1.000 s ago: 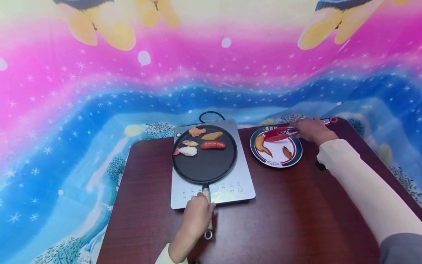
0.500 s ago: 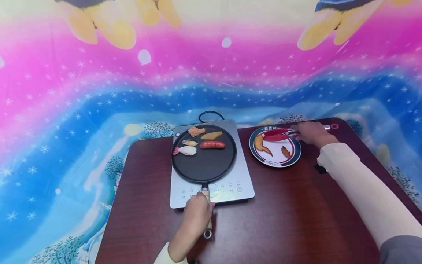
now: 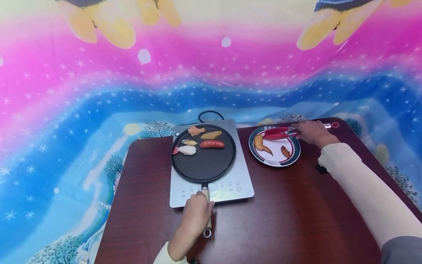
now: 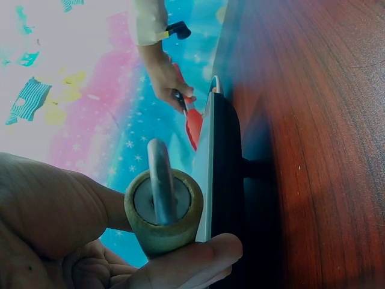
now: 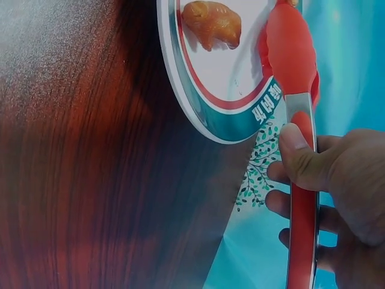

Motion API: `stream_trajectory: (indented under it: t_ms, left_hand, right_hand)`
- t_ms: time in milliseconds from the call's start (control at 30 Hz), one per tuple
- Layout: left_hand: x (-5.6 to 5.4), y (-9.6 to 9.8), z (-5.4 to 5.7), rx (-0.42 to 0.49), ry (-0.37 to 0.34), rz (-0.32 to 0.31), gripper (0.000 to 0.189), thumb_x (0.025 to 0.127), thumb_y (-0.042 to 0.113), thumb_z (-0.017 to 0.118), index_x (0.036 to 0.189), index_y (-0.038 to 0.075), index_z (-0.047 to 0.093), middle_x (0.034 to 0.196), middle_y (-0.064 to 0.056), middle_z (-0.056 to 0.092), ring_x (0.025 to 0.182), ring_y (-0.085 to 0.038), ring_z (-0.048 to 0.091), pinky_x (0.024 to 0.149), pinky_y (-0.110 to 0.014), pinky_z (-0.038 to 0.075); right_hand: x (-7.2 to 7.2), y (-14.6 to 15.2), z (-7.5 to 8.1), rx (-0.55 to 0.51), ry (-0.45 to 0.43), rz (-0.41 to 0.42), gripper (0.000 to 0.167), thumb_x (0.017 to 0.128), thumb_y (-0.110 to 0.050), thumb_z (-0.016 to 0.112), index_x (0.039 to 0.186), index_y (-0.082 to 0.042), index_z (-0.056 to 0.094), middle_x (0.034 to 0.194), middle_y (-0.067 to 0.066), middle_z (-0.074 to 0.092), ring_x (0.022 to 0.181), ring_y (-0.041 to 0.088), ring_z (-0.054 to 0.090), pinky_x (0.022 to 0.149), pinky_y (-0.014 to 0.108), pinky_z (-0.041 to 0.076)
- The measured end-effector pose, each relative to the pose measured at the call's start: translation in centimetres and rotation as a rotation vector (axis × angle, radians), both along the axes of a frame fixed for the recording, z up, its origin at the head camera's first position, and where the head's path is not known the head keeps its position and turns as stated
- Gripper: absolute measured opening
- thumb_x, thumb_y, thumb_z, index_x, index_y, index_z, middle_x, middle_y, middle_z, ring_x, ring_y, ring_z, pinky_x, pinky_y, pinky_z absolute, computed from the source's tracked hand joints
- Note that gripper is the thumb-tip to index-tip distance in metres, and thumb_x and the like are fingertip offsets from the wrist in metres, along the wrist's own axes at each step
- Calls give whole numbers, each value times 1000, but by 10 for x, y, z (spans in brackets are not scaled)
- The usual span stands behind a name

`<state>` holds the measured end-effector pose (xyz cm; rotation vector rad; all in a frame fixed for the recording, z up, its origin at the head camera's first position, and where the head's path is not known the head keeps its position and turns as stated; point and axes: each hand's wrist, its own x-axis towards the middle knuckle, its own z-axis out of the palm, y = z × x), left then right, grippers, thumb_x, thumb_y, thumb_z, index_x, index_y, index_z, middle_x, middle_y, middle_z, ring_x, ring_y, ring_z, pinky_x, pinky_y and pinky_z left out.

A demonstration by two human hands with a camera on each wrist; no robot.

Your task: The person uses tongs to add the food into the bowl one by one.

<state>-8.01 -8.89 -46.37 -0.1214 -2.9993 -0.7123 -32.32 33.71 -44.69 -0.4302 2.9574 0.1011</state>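
Observation:
In the head view my left hand (image 3: 197,212) grips the wooden handle (image 4: 162,232) of a flat black frying pan (image 3: 204,167); the handle's metal hanging loop shows in the left wrist view. My right hand (image 3: 316,132) holds red-ended metal tongs (image 5: 295,54), thumb on one arm and fingers on the other side. Their red ends lie over the far part of a green-rimmed white plate (image 3: 274,160), tips right at the upper end of a chicken wing (image 3: 262,144). A smaller browned piece (image 3: 285,151) lies at the plate's right.
The pan sits on a silver induction cooktop (image 3: 246,189). In it lie a sausage (image 3: 212,144), a tan wedge (image 3: 211,135), a pinkish fried piece (image 3: 196,131), a small yellowish piece (image 3: 189,142) and a white, pink-tailed shrimp (image 3: 186,150). A patterned cloth (image 3: 204,66) hangs behind the dark wooden table (image 3: 270,216).
The tongs' red ends draw together over the plate and now stand slightly apart, near the wing's upper end. My left hand keeps its grip on the handle; the food stays where it was.

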Motion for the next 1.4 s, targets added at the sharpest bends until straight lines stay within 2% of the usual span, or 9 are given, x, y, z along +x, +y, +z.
stream_trajectory:
  t_ms: [233,767,1133,1400]
  left_hand:
    - [0,0,0,-1,6,-12,25,85,14,81,82,-4,63,70,-14,62,63,-32,66,57,-41,54]
    - [0,0,-1,3,-1,-8,25,85,14,81,83,-3,63,71,-13,61,62,-32,66,56,-41,53]
    - [1,-1,-2,4,12,-12,26,84,14,82,82,-3,63,71,-14,62,63,-32,66,56,-41,54]
    - [1,-2,-1,2,20,-11,27,84,14,82,82,-5,63,72,-16,63,63,-34,68,57,-43,55]
  right_hand:
    - [3,4,3,-19,-3,-25,53,96,-16,71,144,1,54,135,33,59,124,54,55,99,74,41]
    - [8,9,10,-54,22,-26,57,96,-17,71,147,-1,51,136,34,58,121,55,57,97,72,45]
    - [16,-15,25,-113,-8,-6,55,98,-18,68,147,1,50,139,33,57,127,54,53,100,69,45]
    - [24,-50,38,-149,3,68,55,98,-14,67,148,1,49,144,31,55,133,53,50,104,69,43]
